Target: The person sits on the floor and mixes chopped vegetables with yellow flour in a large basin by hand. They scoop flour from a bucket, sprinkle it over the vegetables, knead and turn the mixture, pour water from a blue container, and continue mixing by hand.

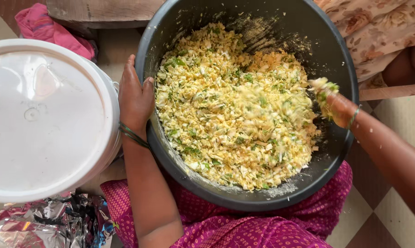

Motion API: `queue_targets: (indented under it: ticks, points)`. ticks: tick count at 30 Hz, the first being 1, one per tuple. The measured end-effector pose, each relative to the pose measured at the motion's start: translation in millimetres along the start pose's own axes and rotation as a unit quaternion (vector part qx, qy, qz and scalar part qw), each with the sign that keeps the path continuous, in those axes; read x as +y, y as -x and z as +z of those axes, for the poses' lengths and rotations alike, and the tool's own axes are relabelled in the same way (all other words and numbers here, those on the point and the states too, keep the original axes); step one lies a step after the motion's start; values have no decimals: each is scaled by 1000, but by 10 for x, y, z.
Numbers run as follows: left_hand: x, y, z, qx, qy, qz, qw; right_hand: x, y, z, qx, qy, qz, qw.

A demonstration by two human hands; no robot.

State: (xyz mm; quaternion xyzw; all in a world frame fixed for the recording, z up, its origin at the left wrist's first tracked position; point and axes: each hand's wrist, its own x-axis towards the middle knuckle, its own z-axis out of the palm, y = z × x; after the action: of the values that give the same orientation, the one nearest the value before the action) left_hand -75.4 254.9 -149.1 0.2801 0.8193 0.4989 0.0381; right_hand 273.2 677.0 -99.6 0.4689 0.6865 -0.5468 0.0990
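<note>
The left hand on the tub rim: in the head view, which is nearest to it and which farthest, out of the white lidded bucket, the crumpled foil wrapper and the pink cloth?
From the left hand:
1. White lidded bucket, just to its left.
2. Pink cloth, up at the top left corner.
3. Crumpled foil wrapper, down at the bottom left.

A home floor kitchen spot: checkered floor tiles (377, 216), mixing tub (340, 59), lidded white bucket (42, 119).
</note>
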Motion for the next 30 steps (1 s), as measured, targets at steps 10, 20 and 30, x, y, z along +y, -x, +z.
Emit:
queue_targets:
  ticks: [10,20,30]
  points:
    - [121,6,-17,2,-28,6,1000,-233,-1546,644,15,-119,46,992]
    - [126,49,47,30,-34,16,999,-1197,-1983,1389,-102,-16,-27,994]
    - [20,19,62,26,2,9,1000,-921,-253,2094,-150,575,-124,795]
